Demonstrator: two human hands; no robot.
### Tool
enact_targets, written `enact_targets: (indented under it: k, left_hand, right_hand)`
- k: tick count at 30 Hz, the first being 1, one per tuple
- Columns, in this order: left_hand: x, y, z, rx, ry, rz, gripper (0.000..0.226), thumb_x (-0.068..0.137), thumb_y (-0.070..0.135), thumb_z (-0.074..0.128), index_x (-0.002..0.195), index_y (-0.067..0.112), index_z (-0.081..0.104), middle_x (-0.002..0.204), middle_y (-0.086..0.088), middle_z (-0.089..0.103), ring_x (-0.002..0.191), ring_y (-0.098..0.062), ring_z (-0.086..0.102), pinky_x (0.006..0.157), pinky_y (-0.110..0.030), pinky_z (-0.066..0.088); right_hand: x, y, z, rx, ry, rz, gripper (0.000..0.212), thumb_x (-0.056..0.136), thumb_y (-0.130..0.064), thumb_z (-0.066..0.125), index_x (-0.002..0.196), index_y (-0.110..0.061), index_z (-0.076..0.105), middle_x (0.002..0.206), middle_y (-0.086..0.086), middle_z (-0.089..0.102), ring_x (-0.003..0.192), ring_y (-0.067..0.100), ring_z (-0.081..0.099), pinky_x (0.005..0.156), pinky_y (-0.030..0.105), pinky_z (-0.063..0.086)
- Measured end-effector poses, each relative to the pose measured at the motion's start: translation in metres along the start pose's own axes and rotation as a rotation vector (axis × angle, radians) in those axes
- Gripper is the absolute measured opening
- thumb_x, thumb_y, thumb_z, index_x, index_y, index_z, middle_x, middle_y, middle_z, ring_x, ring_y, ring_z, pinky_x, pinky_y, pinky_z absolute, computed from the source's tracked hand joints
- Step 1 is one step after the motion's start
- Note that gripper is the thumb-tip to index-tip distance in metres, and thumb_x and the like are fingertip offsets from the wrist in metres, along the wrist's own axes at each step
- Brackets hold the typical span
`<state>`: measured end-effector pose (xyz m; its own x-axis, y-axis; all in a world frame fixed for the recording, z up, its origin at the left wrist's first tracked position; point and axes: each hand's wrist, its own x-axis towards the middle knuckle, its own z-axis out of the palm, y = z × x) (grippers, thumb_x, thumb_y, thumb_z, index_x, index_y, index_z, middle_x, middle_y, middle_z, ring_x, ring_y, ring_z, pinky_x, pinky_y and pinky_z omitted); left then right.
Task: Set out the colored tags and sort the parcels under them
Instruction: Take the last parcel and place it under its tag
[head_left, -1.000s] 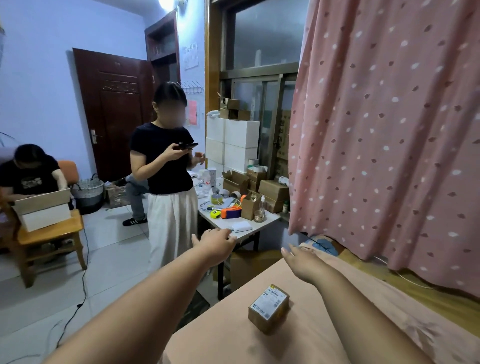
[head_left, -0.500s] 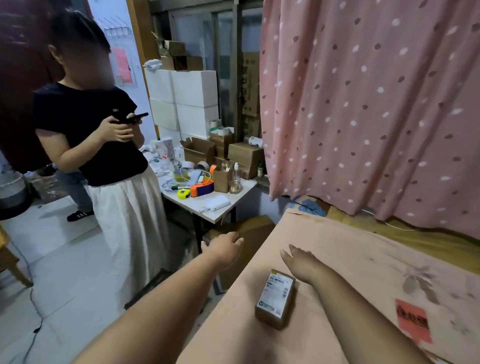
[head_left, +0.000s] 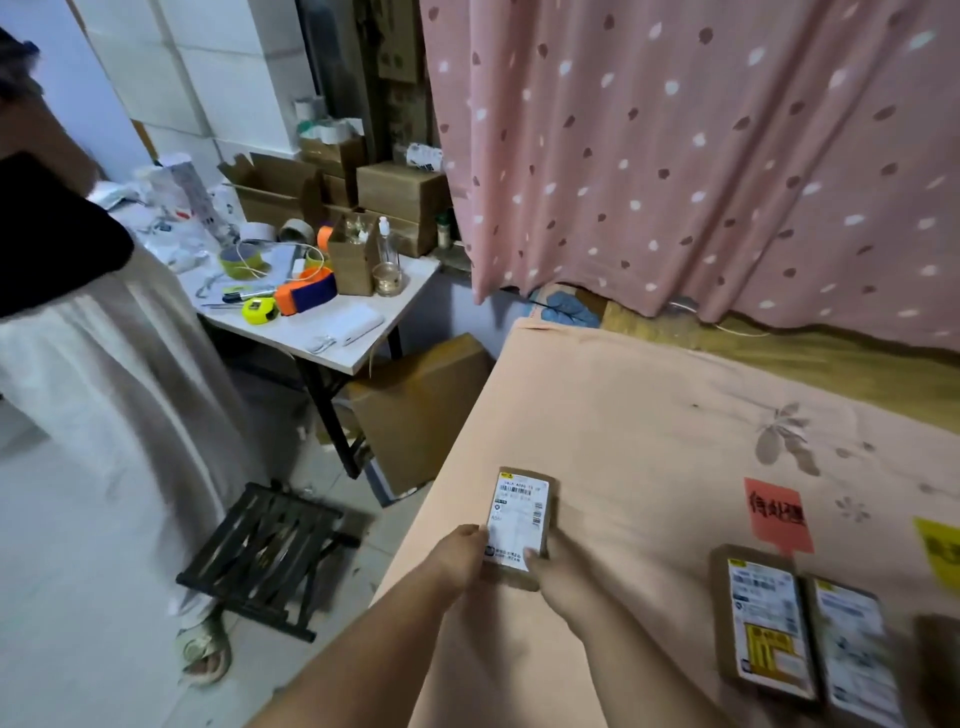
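Beside peach bed (head_left: 649, 415): cluttered table (head_left: 358, 358).

The supporting surface is a bed (head_left: 649, 415) covered with a peach sheet bearing a faint grey floral print. A small cardboard parcel (head_left: 519, 512) with a white shipping label lies near the left edge of the bed, and two larger labelled parcels (head_left: 800, 629) lie side by side, touching, toward the right. A red tag (head_left: 777, 514) with dark handwritten characters lies flat just beyond those two parcels, and a yellow tag (head_left: 943, 553) lies to its right, cut off by the frame edge.
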<state>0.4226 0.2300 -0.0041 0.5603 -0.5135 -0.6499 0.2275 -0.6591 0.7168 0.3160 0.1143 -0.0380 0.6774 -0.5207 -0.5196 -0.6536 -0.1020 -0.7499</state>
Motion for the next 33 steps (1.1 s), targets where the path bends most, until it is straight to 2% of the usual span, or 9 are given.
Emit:
enact_targets:
  k: [2, 4, 7, 11, 15, 18, 22, 27, 33]
  left_hand:
    - [0.007, -0.009, 0.008, -0.102, -0.044, -0.002, 0.032, 0.103, 0.017, 0.034, 0.111, 0.012, 0.065, 0.119, -0.011, 0.069, 0.107, -0.023, 0.065, 0.097, -0.032, 0.050]
    - [0.006, -0.012, 0.012, -0.168, -0.037, 0.009, 0.032, 0.104, 0.013, 0.033, 0.107, 0.016, 0.065, 0.111, -0.005, 0.071, 0.100, -0.018, 0.067, 0.086, -0.023, 0.052]
    - [0.003, -0.011, 0.012, -0.234, -0.010, 0.013, 0.035, 0.104, 0.010, 0.031, 0.101, 0.019, 0.065, 0.102, -0.001, 0.071, 0.093, -0.014, 0.066, 0.078, -0.018, 0.050]
    - [-0.002, -0.009, 0.014, -0.325, 0.050, 0.021, 0.033, 0.102, 0.012, 0.034, 0.110, 0.016, 0.067, 0.108, -0.003, 0.073, 0.099, -0.016, 0.067, 0.080, -0.024, 0.049]
    - [-0.009, 0.002, 0.018, -0.455, 0.096, 0.134, 0.038, 0.103, 0.014, 0.034, 0.125, 0.019, 0.064, 0.112, 0.000, 0.074, 0.106, -0.020, 0.067, 0.082, -0.029, 0.050]
    - [-0.033, 0.034, 0.020, -0.598, 0.112, 0.228, 0.037, 0.103, 0.012, 0.035, 0.116, 0.025, 0.067, 0.110, 0.003, 0.075, 0.096, -0.011, 0.069, 0.077, -0.025, 0.048]
    - [-0.064, 0.084, 0.020, -0.683, 0.094, 0.428, 0.035, 0.103, 0.012, 0.037, 0.122, 0.022, 0.065, 0.118, -0.002, 0.072, 0.113, -0.020, 0.066, 0.097, -0.036, 0.048]
    - [-0.118, 0.147, 0.017, -0.852, 0.075, 0.604, 0.026, 0.101, 0.015, 0.046, 0.117, 0.026, 0.063, 0.120, -0.002, 0.070, 0.112, -0.018, 0.065, 0.095, -0.034, 0.049]
    - [-0.177, 0.208, 0.010, -0.958, -0.002, 0.805, 0.035, 0.100, 0.022, 0.048, 0.135, 0.022, 0.051, 0.122, -0.005, 0.069, 0.116, -0.021, 0.063, 0.101, -0.041, 0.047]
  right_hand:
    - [-0.002, 0.005, 0.006, 0.062, -0.010, -0.017, 0.047, 0.089, -0.023, 0.051, 0.134, -0.038, 0.049, 0.126, -0.015, 0.064, 0.113, 0.008, 0.061, 0.104, 0.036, 0.047]
    - [-0.006, 0.004, 0.010, 0.115, 0.001, 0.000, 0.047, 0.094, -0.011, 0.049, 0.137, -0.029, 0.050, 0.128, -0.011, 0.062, 0.115, 0.009, 0.059, 0.105, 0.031, 0.044]
    - [-0.006, 0.008, 0.015, 0.150, 0.038, -0.012, 0.047, 0.094, -0.015, 0.048, 0.135, -0.036, 0.049, 0.128, -0.016, 0.062, 0.116, 0.005, 0.058, 0.106, 0.032, 0.044]
    - [-0.012, -0.001, 0.013, 0.280, 0.127, -0.032, 0.044, 0.099, -0.021, 0.044, 0.138, -0.040, 0.044, 0.128, -0.019, 0.059, 0.120, 0.007, 0.055, 0.103, 0.028, 0.041]
    - [-0.014, -0.020, 0.012, 0.619, 0.185, -0.053, 0.041, 0.105, -0.016, 0.036, 0.145, -0.026, 0.040, 0.140, -0.003, 0.054, 0.125, 0.013, 0.052, 0.110, 0.033, 0.037]
    - [-0.021, -0.039, -0.003, 0.734, 0.249, -0.145, 0.039, 0.104, -0.015, 0.039, 0.139, -0.028, 0.049, 0.131, -0.002, 0.063, 0.121, 0.017, 0.059, 0.110, 0.045, 0.040]
    - [-0.045, -0.082, -0.043, 0.771, 0.282, -0.298, 0.041, 0.097, -0.029, 0.047, 0.137, -0.036, 0.051, 0.128, -0.009, 0.066, 0.121, 0.015, 0.060, 0.111, 0.049, 0.039]
    - [-0.095, -0.146, -0.092, 0.919, 0.267, -0.525, 0.037, 0.104, -0.012, 0.038, 0.138, -0.023, 0.049, 0.129, 0.002, 0.064, 0.112, 0.014, 0.065, 0.098, 0.036, 0.050]
    - [-0.160, -0.215, -0.134, 0.960, 0.285, -0.739, 0.040, 0.104, -0.014, 0.039, 0.143, -0.021, 0.046, 0.129, 0.002, 0.065, 0.115, 0.016, 0.064, 0.097, 0.036, 0.049]
